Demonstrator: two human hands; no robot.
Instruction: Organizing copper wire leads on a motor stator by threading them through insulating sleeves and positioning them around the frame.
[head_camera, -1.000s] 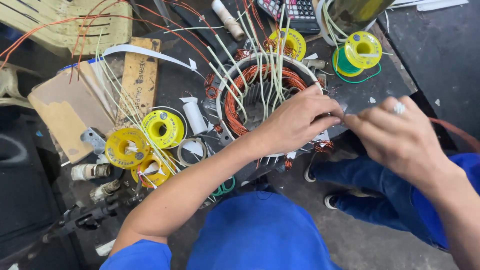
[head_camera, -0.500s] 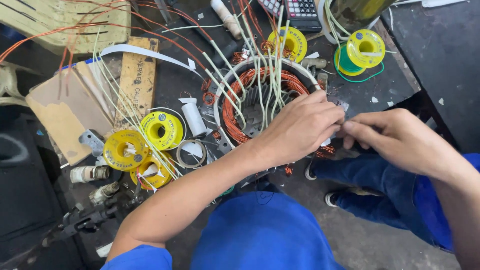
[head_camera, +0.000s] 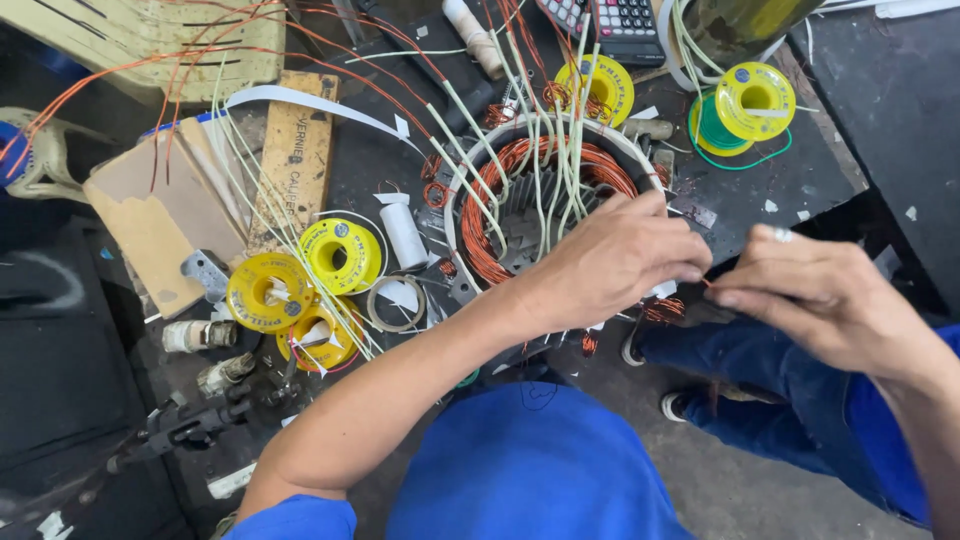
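A round motor stator (head_camera: 470, 180) with copper windings (head_camera: 480, 240) and pale sleeved leads (head_camera: 540, 150) rising from it lies on the dark bench. My left hand (head_camera: 610, 262) rests over the stator's near right rim, with its fingers closed at the tips. My right hand (head_camera: 825, 292) is just to the right, wearing a ring. Its fingertips are pinched and meet the left fingertips. A thin copper wire (head_camera: 706, 284) shows between them. Loose copper strands (head_camera: 662, 310) hang below the left hand.
Yellow tape rolls (head_camera: 340, 255) and a white roll (head_camera: 405, 232) lie left of the stator, beside a wooden box (head_camera: 295, 160) and cardboard (head_camera: 150, 215). A green-and-yellow spool (head_camera: 745, 105), another yellow roll (head_camera: 600, 90) and a calculator (head_camera: 620, 20) sit behind. The bench edge drops to the floor at right.
My right hand's fingers have closed in on the left fingertips at the stator's rim. Both hands have drifted slightly lower in the view.
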